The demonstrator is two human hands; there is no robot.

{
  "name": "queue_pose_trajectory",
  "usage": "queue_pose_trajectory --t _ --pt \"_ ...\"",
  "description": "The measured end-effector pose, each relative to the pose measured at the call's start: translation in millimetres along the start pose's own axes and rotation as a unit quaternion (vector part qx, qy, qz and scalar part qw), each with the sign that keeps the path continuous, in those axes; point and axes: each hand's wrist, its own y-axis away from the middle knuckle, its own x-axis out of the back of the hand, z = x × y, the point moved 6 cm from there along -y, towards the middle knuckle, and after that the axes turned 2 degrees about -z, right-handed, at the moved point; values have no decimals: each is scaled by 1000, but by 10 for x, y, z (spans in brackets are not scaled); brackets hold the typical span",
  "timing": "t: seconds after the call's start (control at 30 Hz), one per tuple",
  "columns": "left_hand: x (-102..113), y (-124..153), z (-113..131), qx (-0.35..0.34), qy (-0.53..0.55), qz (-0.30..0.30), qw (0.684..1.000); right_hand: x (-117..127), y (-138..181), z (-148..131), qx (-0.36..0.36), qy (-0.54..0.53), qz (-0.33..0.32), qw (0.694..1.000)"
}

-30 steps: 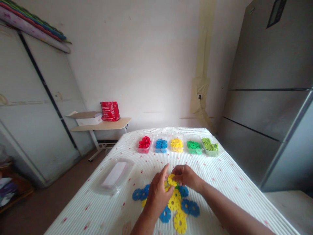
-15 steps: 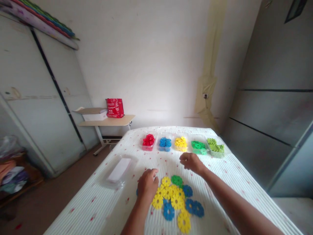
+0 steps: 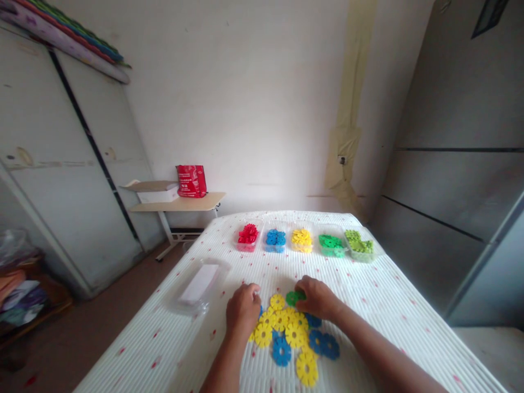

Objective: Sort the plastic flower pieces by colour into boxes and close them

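Note:
My right hand (image 3: 319,297) has its fingers closed over the right side of a green notched plastic disc (image 3: 293,298) at the top of a loose pile. Left of the pile, my left hand (image 3: 242,310) is curled, thumb near the forefinger; whatever it may hold is hidden. A blue disc (image 3: 261,311) shows partly by its thumb side. Yellow discs (image 3: 279,320) overlap in the middle of the pile. Nearer me lie another blue disc (image 3: 281,351), a yellow disc (image 3: 307,368) and a pair of blue discs (image 3: 324,344) to the right.
Across the table stand clear tubs of red (image 3: 248,234), blue (image 3: 275,239), yellow (image 3: 302,239), green (image 3: 332,244) and light green pieces (image 3: 359,243). At left lies a clear plastic lid or tray (image 3: 200,285) with a white label. Beyond is a side table (image 3: 188,202) with a red bag (image 3: 191,181).
My right hand has come down and toward me, from above the cloth onto the green disc. My left hand has shifted slightly left, its thumb and forefinger closer together.

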Motion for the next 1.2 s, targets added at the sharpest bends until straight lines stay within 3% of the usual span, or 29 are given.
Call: queue_pose_trajectory --t 0.1,0.2,0.33,0.47,0.57,0.9,1.2 --pt "-13 -14 -36 11 21 -11 1000 45 -33 133 -35 -118 22 992" --pt "-4 -20 -51 20 28 -17 999 6 -49 283 -100 -261 8 960" --pt "10 -18 -48 25 23 -20 999 -23 -44 348 -120 -329 16 937" --pt "4 -19 -47 24 13 -20 999 45 -30 183 -22 -239 67 968" --pt "-8 -25 -51 21 17 -16 1000 -6 -15 22 21 -146 50 988" --pt "-22 -29 -50 23 16 -18 999 -90 -31 -119 32 7 -22 999" --pt "-11 -21 -44 18 21 -15 999 39 22 -81 25 60 -4 998"
